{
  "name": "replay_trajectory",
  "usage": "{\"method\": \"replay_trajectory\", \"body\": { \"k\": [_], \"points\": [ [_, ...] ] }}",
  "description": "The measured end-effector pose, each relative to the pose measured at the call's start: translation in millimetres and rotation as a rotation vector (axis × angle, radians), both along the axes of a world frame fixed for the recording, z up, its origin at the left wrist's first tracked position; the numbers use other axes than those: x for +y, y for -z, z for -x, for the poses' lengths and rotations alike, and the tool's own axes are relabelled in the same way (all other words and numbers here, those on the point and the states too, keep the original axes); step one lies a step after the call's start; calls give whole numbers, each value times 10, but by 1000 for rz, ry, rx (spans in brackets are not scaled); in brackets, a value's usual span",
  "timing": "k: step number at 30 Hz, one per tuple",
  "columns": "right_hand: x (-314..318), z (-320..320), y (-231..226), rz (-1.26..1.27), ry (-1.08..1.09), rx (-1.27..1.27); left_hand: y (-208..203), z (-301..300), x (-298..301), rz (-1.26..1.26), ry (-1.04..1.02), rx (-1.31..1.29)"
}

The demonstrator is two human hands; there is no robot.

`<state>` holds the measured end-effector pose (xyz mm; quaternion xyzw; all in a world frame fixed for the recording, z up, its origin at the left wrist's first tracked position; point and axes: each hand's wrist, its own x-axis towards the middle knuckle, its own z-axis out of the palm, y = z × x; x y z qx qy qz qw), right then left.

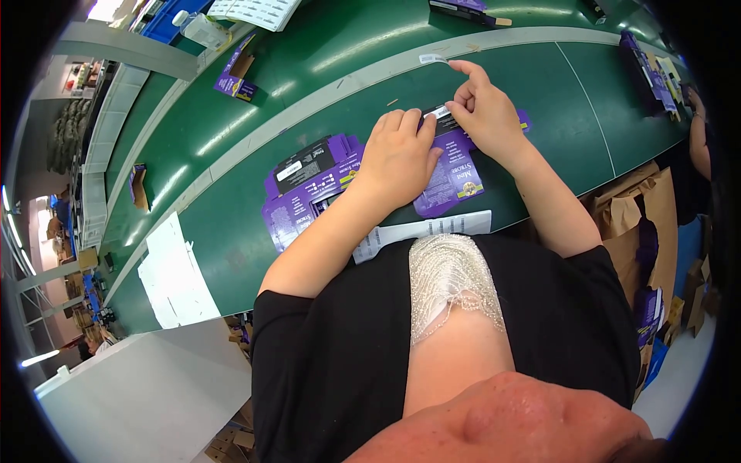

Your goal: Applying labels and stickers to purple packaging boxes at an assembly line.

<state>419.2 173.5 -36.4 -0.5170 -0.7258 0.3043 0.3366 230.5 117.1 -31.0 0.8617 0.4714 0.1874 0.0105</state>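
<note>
Flat on the green table lies a purple and black folded-flat carton point(451, 179). My left hand point(395, 160) rests on its left side, fingers stretched out and lying flat. My right hand point(492, 119) is over its right side, with the index finger extended and the other fingers curled. A small white sticker label point(432, 59) clings to that index fingertip. My right thumb is at a white label point(439, 113) on the carton's black panel. Another flat carton point(312, 182), with a white label on its black panel, lies partly under my left forearm.
Sheets of labels point(463, 224) lie at the near table edge, against my body. White paper point(179, 279) is at the left. Purple open cartons point(231, 83) and a clear bottle point(202, 29) stand farther back. More cartons point(647, 77) are at right, near another person's arm point(699, 139).
</note>
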Motion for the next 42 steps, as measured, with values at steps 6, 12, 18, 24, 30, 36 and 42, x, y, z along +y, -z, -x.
{"method": "replay_trajectory", "body": {
  "k": [6, 12, 18, 24, 30, 36, 42],
  "points": [
    [44, -78, 65, -136, -33, -75, -62, -148, 36, 12, -51, 97],
    [58, -370, -16, -78, -218, -71, -111, -154, 59, 55, -91, 109],
    [-8, -552, -292, -132, -423, -291, -100, 144, -92, -86, -32, 63],
    [-247, -212, -596, -210, -441, -225, -363, 442, -260, -193, -47, -121],
    [-650, 101, -989, -653, -404, -182, -854, 300, -413, -44, -298, -122],
    [-549, -129, -596, -326, -2, 180, -614, 1589, -594, 132, -516, 66],
    [-339, -145, -262, -107, 143, 241, -252, 1514, -523, 64, -510, 63]
  ]
}}
